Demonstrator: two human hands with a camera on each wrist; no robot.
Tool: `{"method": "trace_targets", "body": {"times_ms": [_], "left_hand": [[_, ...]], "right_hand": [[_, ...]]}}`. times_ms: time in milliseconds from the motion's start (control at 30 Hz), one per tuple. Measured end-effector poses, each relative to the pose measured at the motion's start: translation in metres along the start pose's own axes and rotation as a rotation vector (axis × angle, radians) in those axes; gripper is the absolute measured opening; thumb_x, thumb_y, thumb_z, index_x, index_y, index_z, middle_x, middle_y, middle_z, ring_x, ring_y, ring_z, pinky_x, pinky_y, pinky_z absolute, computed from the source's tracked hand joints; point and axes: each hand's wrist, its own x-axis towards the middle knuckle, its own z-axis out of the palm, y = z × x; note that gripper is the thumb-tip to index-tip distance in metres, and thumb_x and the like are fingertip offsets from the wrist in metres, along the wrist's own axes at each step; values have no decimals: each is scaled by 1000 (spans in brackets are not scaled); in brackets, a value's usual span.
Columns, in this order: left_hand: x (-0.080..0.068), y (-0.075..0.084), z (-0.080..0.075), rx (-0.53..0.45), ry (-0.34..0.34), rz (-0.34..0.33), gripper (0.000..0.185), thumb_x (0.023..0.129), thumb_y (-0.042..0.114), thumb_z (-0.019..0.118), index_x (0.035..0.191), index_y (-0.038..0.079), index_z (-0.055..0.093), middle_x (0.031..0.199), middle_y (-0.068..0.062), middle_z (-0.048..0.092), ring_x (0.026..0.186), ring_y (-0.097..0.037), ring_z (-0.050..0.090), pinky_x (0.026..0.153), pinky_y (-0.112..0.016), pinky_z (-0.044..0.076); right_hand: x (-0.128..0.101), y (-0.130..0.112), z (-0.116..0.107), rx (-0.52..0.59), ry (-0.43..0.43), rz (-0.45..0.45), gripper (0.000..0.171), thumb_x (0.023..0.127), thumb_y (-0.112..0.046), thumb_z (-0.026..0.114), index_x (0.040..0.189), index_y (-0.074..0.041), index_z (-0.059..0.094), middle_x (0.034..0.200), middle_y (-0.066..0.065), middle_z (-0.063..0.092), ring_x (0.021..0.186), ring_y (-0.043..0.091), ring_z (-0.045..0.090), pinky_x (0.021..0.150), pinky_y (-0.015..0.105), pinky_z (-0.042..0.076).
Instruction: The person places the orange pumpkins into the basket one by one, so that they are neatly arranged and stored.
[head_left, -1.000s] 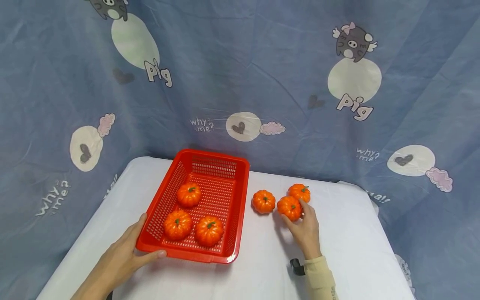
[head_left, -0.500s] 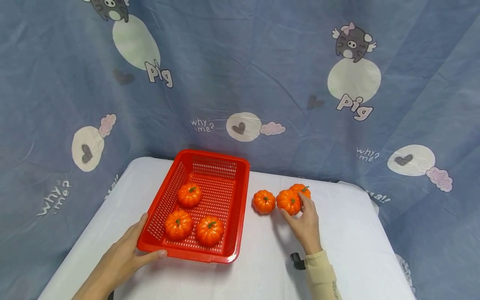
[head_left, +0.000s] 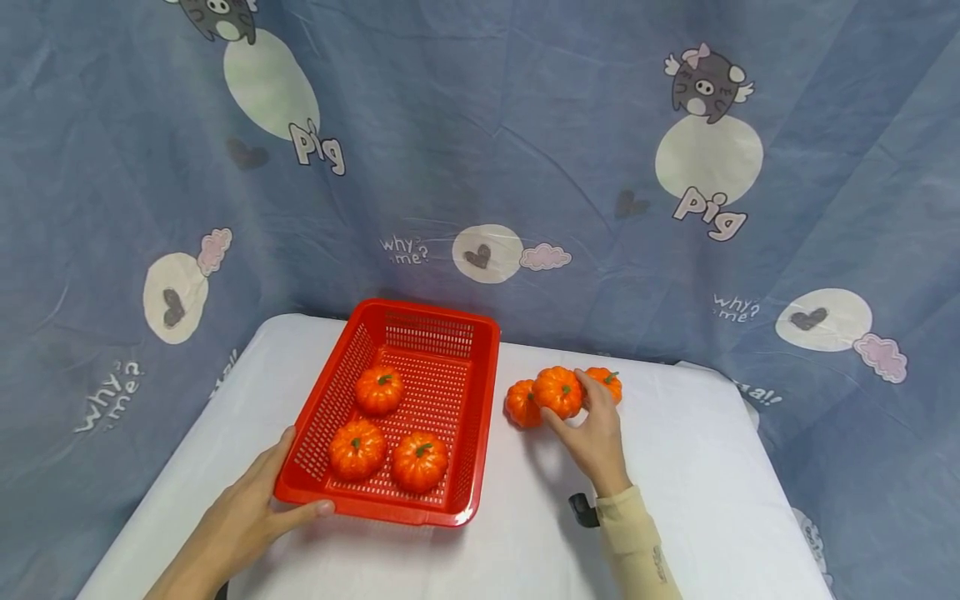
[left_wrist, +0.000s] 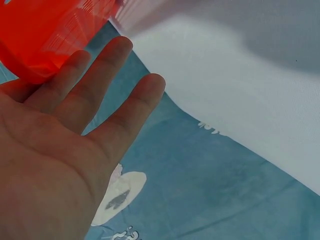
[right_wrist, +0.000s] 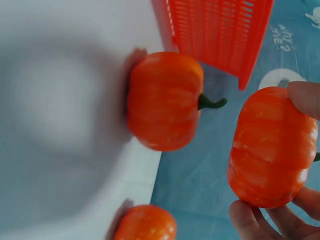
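My left hand (head_left: 243,512) lies against the near left corner of a red plastic basket (head_left: 303,412), its thumb along the front and its fingers up the side. In the left wrist view these fingers (left_wrist: 132,107) are straight and spread below the basket's corner. Inside sit three small orange pumpkins, one of them a green-stemmed pumpkin (head_left: 418,461). My right hand (head_left: 592,437) holds another pumpkin (right_wrist: 270,150) between thumb and fingers, raised above the table. It partly overlaps a left pumpkin (head_left: 521,406) and a right pumpkin (head_left: 609,383), both resting on the cloth.
A white cloth (head_left: 697,483) covers the table. Behind it hangs a blue curtain (head_left: 585,125) printed with pigs and words. A small black object (head_left: 583,510) sticks out beside the right sleeve (head_left: 633,533).
My right hand has lifted the pumpkin and carried it left, from in front of the right pumpkin to over the left one. The left hand and basket have stayed put.
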Motion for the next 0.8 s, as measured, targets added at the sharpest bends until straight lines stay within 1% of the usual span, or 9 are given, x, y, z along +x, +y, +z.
{"method": "trace_targets", "body": {"times_ms": [167,333,467,600,700,800], "left_hand": [[0,0,-1,3,3,-1,140,68,83,69,163,9,-4,157,-32,26,133,-53,39,95,-74,42],[-1,0,0,8,16,11,141,68,84,69,163,8,-3,157,-32,27,133,-52,40,95,-73,43],[-1,1,0,5,6,-2,141,68,83,69,163,9,-4,157,-33,26,132,-53,39,95,-73,43],[0,1,-1,1,-6,-19,141,68,83,69,163,10,-5,157,-33,25,132,-53,39,94,-73,43],[0,1,-1,3,-3,-15,141,68,83,69,163,10,-5,157,-33,25,131,-53,39,94,-73,44],[0,0,-1,0,-1,-8,140,69,83,69,163,11,-6,157,-32,26,132,-53,40,94,-74,43]], "right_hand": [[7,-8,4,-13,-7,-57,78,78,-30,89,143,-4,53,138,15,55,120,32,56,102,52,49],[12,-13,6,-12,-17,-68,76,80,-30,88,144,-9,53,140,11,55,125,30,53,104,51,48],[16,-16,7,-16,-25,-75,76,81,-31,87,144,-9,52,142,10,54,127,29,52,105,51,47],[20,-21,8,-34,-28,-79,76,82,-34,85,145,-9,52,144,10,52,130,29,50,107,52,46],[23,-26,9,-37,-24,-94,76,82,-34,85,146,-8,52,143,11,53,130,31,49,107,55,44],[26,-30,11,-37,-26,-108,77,81,-33,86,145,-8,52,142,12,54,129,31,49,108,54,43]]}}
